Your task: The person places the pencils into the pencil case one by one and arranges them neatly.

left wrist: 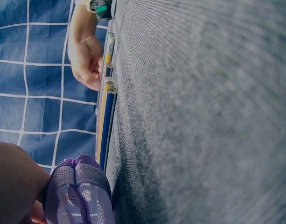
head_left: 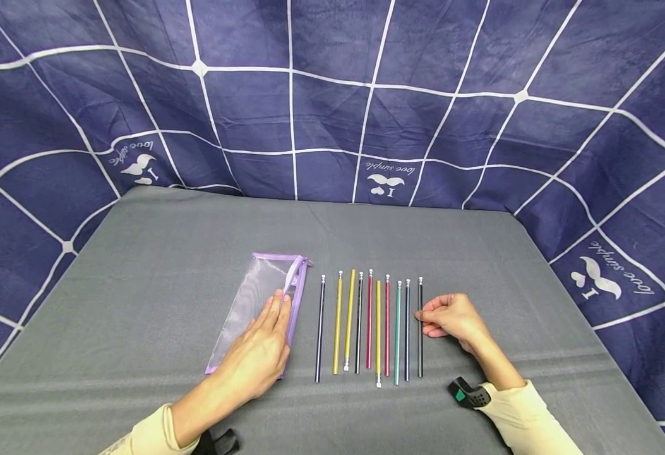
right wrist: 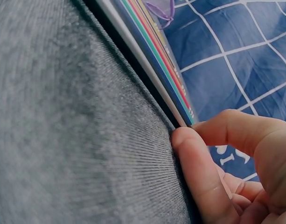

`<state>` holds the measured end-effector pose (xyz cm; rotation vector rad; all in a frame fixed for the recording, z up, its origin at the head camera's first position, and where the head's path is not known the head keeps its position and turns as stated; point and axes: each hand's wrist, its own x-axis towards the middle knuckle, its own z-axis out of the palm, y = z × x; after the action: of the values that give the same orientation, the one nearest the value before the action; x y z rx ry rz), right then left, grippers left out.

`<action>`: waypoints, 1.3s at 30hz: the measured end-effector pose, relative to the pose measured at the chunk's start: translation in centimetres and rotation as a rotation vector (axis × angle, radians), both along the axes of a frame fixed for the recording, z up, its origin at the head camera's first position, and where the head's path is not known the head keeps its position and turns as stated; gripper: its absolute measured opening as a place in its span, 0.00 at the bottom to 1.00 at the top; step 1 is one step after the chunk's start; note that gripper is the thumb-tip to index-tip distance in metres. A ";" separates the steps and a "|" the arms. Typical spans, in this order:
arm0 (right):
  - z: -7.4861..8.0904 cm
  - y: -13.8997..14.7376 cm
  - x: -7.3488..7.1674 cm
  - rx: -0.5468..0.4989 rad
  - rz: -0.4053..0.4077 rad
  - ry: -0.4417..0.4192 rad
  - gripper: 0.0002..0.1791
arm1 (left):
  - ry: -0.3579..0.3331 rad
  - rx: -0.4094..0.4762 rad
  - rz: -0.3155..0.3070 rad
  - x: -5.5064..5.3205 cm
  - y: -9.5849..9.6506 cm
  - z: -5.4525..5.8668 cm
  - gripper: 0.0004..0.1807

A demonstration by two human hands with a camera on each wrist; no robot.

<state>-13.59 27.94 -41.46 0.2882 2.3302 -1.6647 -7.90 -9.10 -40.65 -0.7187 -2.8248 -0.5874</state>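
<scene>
A purple-edged mesh zip pouch (head_left: 247,309) lies on the left, its zipped side parted. Across it rests my left hand (head_left: 258,354), fingers extended toward the zip; its thumb is hidden in the head view. In the left wrist view the mesh pouch (left wrist: 77,196) bulges beside this hand. Several pencils lie in an upright row to the right of the pouch. At the row's right end, my right hand (head_left: 451,319) pinches a black pencil (head_left: 420,354) between thumb and index finger. The right wrist view shows the fingertips (right wrist: 184,136) low at the cloth.
In the row are yellow pencils (head_left: 338,328), red pencils (head_left: 369,322), a green pencil (head_left: 398,335) and dark ones, most with their erasers at the far end. Grey cloth (head_left: 196,234) covers the table. A blue checked curtain (head_left: 332,114) stands behind and at both sides.
</scene>
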 end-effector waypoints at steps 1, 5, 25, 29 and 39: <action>0.0 0.0 0.0 -0.009 0.001 -0.002 0.08 | 0.000 0.000 0.000 0.0 0.0 0.0 0.35; 0.0 0.2 0.1 -0.048 0.013 -0.008 0.07 | 0.002 -0.001 0.001 0.0 0.0 0.0 0.35; 0.9 0.0 0.1 -0.237 0.058 0.034 0.04 | 0.001 0.001 0.000 0.0 0.0 0.1 0.36; 1.1 -1.0 -0.2 -0.265 0.071 0.050 0.06 | -0.003 0.002 0.003 0.0 0.0 0.1 0.36; 1.1 -2.2 -0.7 -0.291 0.085 0.059 0.05 | 0.003 0.002 0.000 0.0 -0.1 0.1 0.36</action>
<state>-14.25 25.71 -40.40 0.0815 2.0685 -1.9596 -7.87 -9.20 -40.57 -0.7184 -2.8205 -0.5886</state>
